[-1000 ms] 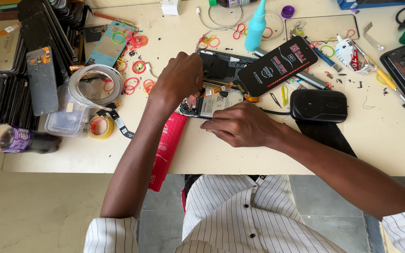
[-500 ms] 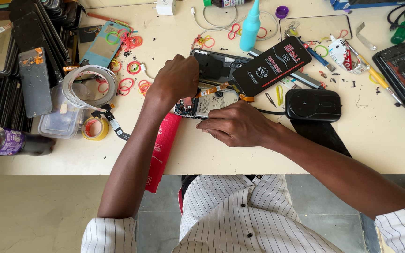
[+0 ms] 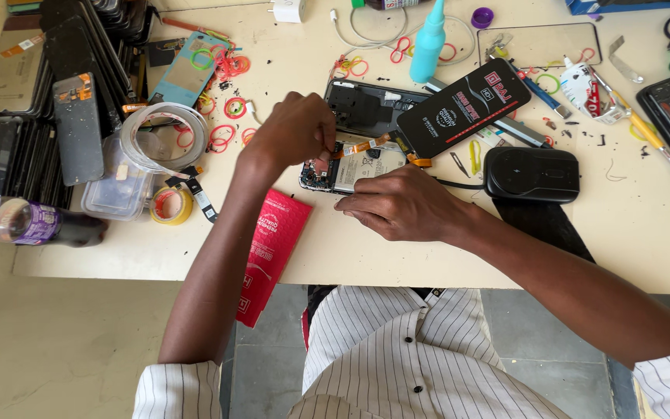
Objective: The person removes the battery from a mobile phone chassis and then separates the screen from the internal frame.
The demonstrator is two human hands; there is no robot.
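Note:
An opened phone (image 3: 357,166) with its back off lies on the cream table (image 3: 645,248), showing a white battery and circuit board. My left hand (image 3: 295,129) hovers over its left end, fingers pinched on an orange flex ribbon (image 3: 366,145) that stretches right across the phone. My right hand (image 3: 398,205) rests flat on the table at the phone's near edge, fingertips pressing the phone down. Just behind lies the phone's dark back cover (image 3: 367,105).
A black packet (image 3: 467,109), a black box (image 3: 533,174) and a teal bottle (image 3: 429,43) lie to the right and behind. A tape roll (image 3: 166,140), plastic tub (image 3: 122,190), stacked phone screens (image 3: 9,159) and a bottle (image 3: 17,221) fill the left. A red packet (image 3: 269,252) overhangs the near edge.
My left hand has lifted slightly and drawn the orange ribbon into view across the phone. My right hand has stayed pressed on the phone's near edge.

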